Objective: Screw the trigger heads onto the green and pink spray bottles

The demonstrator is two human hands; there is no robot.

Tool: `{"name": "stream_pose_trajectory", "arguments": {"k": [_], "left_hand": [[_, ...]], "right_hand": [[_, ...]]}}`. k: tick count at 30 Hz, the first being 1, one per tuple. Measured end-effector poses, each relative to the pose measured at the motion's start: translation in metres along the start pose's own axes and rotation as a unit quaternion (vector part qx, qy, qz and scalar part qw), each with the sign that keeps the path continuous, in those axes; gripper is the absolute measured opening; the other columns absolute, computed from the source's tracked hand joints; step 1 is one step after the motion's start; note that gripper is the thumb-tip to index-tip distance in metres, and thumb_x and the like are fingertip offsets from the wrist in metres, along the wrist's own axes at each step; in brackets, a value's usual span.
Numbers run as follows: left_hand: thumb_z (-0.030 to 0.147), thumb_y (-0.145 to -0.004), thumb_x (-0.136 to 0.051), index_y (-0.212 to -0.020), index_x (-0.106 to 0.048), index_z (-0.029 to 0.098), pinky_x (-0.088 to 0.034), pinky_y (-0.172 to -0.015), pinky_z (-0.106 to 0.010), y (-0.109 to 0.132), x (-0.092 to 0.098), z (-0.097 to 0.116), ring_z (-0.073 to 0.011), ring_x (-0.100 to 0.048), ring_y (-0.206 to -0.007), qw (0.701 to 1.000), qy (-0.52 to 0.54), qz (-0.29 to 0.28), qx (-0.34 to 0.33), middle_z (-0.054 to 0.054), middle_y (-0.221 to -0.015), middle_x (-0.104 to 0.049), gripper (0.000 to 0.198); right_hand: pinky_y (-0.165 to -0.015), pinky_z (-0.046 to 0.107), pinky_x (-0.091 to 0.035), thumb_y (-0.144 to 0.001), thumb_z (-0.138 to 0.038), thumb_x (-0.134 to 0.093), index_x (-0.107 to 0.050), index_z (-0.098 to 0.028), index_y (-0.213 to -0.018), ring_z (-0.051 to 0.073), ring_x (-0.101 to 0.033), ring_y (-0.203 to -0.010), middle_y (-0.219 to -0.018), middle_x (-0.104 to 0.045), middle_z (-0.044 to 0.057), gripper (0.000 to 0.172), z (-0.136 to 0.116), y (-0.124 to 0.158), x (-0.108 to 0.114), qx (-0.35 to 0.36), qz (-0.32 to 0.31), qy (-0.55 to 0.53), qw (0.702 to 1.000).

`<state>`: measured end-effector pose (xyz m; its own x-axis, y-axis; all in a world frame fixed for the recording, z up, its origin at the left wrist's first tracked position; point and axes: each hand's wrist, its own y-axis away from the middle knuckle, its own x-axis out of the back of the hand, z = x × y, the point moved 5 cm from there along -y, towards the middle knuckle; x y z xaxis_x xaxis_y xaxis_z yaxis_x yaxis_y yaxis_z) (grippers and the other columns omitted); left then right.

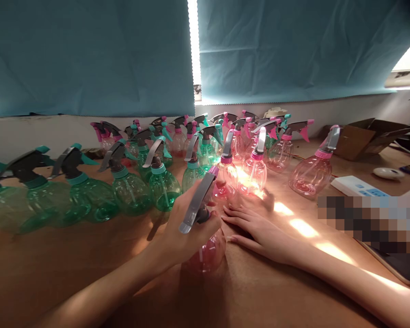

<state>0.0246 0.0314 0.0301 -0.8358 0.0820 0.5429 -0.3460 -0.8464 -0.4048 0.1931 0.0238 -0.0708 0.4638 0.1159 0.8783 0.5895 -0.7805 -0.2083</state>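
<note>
Near the middle of the table, my left hand (186,228) is wrapped round the neck of a pink spray bottle (210,253) with a grey trigger head. The bottle stands close to me, its collar mostly hidden by my fingers. To its right, my right hand (256,230) lies flat on the tabletop, fingers stretched out and holding nothing. Just beyond my hands stand a pink spray bottle (225,180) and another clear pink spray bottle (253,173) in bright sunlight. A green spray bottle (164,189) is behind my left hand.
Green spray bottles (130,191) line the left side, with mixed pink and green ones behind. A lone pink spray bottle (310,175) stands right. Farther right are a white power strip (358,187), a white mouse (388,173), and a cardboard box (358,141). Blue curtains (89,54) hang behind.
</note>
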Motion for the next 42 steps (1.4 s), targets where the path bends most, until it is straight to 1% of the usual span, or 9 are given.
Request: {"name": "stream_pose_trajectory", "arguments": {"k": [5,10,13,17,21,24,31,36,42], "left_hand": [[0.018,-0.076,-0.054,-0.092,-0.052,0.023,-0.053,-0.064,-0.026,0.000,-0.003,-0.001,-0.0124,-0.056,-0.064,1.000,0.010,-0.018,-0.015,0.004,-0.073,-0.051,0.017],[0.021,-0.081,-0.055,-0.094,-0.051,0.024,-0.051,-0.058,-0.024,0.001,-0.006,-0.003,-0.0139,-0.061,-0.070,0.999,0.014,-0.035,-0.005,0.002,-0.080,-0.056,0.014],[0.019,-0.082,-0.056,-0.098,-0.053,0.023,-0.051,-0.059,-0.023,0.002,-0.006,-0.005,-0.0149,-0.065,-0.077,0.999,0.010,-0.035,-0.002,0.001,-0.083,-0.059,0.017],[0.017,-0.080,-0.058,-0.111,-0.055,0.023,-0.054,-0.063,-0.025,0.002,-0.006,-0.008,-0.0170,-0.067,-0.082,0.999,0.016,-0.036,0.002,-0.001,-0.089,-0.064,0.032],[0.015,-0.078,-0.061,-0.130,-0.050,0.025,-0.057,-0.071,-0.028,0.002,-0.006,-0.009,-0.0185,-0.068,-0.089,0.998,0.029,-0.053,-0.005,-0.004,-0.103,-0.067,0.054],[0.014,-0.080,-0.061,-0.135,-0.047,0.028,-0.058,-0.078,-0.029,0.002,-0.008,-0.010,-0.0175,-0.068,-0.092,0.997,0.039,-0.060,-0.003,-0.004,-0.109,-0.067,0.059],[0.019,-0.083,-0.058,-0.126,-0.051,0.026,-0.058,-0.071,-0.029,0.002,-0.007,-0.008,-0.0166,-0.067,-0.076,0.998,0.038,-0.040,0.018,-0.002,-0.096,-0.068,0.045],[0.022,-0.083,-0.056,-0.124,-0.051,0.025,-0.054,-0.062,-0.028,0.003,-0.006,-0.007,-0.0159,-0.062,-0.066,0.999,0.033,-0.040,0.016,-0.001,-0.085,-0.066,0.041],[0.022,-0.085,-0.054,-0.099,-0.050,0.024,-0.050,-0.062,-0.030,0.004,-0.006,-0.009,-0.0170,-0.063,-0.072,0.999,-0.001,-0.044,-0.004,-0.002,-0.091,-0.065,0.015]], "right_hand": [[-0.116,0.055,-0.029,-0.099,-0.053,-0.045,-0.049,-0.022,-0.144,0.031,-0.038,-0.140,-0.150,-0.047,0.011,0.055,0.002,0.000,-0.002,0.000,-0.008,-0.007,1.000],[-0.116,0.055,-0.030,-0.098,-0.053,-0.045,-0.048,-0.022,-0.145,0.031,-0.039,-0.140,-0.150,-0.047,0.011,0.056,0.002,0.000,-0.002,0.002,-0.005,-0.015,1.000],[-0.116,0.056,-0.029,-0.098,-0.053,-0.046,-0.049,-0.023,-0.144,0.031,-0.040,-0.139,-0.149,-0.048,0.011,0.055,0.003,0.001,-0.002,0.000,-0.001,-0.014,1.000],[-0.116,0.056,-0.029,-0.098,-0.053,-0.047,-0.050,-0.024,-0.143,0.031,-0.040,-0.139,-0.149,-0.048,0.010,0.054,0.003,0.001,-0.002,0.002,0.005,-0.017,1.000],[-0.116,0.055,-0.030,-0.098,-0.053,-0.046,-0.053,-0.023,-0.141,0.031,-0.040,-0.139,-0.148,-0.049,0.010,0.053,0.002,0.000,-0.001,0.002,0.003,-0.017,1.000],[-0.116,0.054,-0.030,-0.098,-0.054,-0.045,-0.053,-0.021,-0.140,0.031,-0.040,-0.140,-0.148,-0.050,0.011,0.054,0.002,0.000,-0.001,-0.002,-0.004,-0.015,1.000],[-0.116,0.054,-0.029,-0.098,-0.052,-0.048,-0.050,-0.023,-0.143,0.031,-0.041,-0.139,-0.149,-0.049,0.011,0.054,0.002,0.001,-0.001,0.000,0.006,-0.020,1.000],[-0.116,0.054,-0.029,-0.098,-0.051,-0.047,-0.050,-0.024,-0.144,0.030,-0.041,-0.139,-0.149,-0.048,0.010,0.053,0.001,0.000,-0.001,-0.005,0.002,-0.020,1.000],[-0.117,0.053,-0.029,-0.098,-0.051,-0.047,-0.051,-0.021,-0.142,0.030,-0.041,-0.139,-0.149,-0.048,0.011,0.054,0.002,0.000,-0.002,-0.004,-0.006,-0.011,1.000]]}}
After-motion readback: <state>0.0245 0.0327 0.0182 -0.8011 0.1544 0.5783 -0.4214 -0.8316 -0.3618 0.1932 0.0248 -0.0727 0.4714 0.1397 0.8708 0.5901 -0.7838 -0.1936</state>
